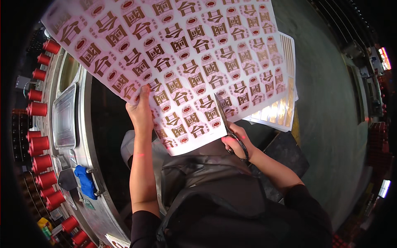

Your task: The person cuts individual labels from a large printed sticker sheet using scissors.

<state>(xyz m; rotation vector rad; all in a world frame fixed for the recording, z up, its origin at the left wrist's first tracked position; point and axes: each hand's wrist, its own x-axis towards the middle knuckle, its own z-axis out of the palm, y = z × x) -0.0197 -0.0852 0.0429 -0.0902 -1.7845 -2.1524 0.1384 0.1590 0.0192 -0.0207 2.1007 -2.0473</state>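
A large printed paper sheet (165, 64), white and pink with rows of gold-brown characters and small red ovals, spreads before me. My left hand (139, 113) pinches its lower left edge, thumb on top. In my right hand (239, 144) is a pair of black-handled scissors (221, 108), fingers wrapped round the handles. The blade lies against the sheet, pointing away from me, at a cut that runs up from the lower edge. The lower strip left of the blade has a bare white margin. The other blade is hidden.
Beyond the sheet's right side lie more sheets with gold strips (285, 108). On my left runs a metal bench (85, 120) with a rectangular tray (65, 120), a blue cloth (86, 182) and several red cylinders (39, 144). A dark block (289, 153) stands at right.
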